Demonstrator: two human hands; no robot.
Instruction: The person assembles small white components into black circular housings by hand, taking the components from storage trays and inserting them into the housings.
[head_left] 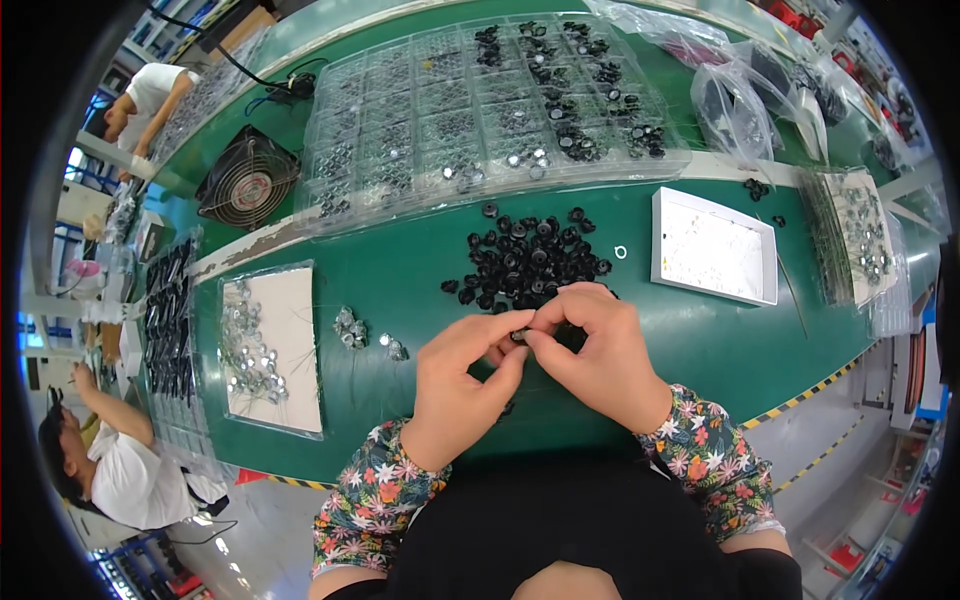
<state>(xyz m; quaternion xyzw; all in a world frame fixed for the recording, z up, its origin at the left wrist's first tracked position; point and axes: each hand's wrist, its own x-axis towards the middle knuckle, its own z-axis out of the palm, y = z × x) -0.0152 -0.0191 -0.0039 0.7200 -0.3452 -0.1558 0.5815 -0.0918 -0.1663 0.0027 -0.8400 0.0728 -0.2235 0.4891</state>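
My left hand (450, 375) and my right hand (605, 350) meet over the near middle of the green table. Both are closed in a pinch, thumbs against forefingers, on one small dark part (520, 337). Its shape is mostly hidden by the fingertips. Just beyond my hands lies a loose pile of small round black plastic parts (515, 255). A white ring (620, 252) rests to the right of the pile. Left of my left hand are two small clusters of shiny clear-and-silver pieces (350, 328).
Behind the pile stands a clear compartment tray (440, 185) of small parts. At right is a shallow white box (715, 285); at left, a pale board (298, 370) bearing silver pieces. A black fan (250, 180) stands far left. Two people (140, 470) work at the left.
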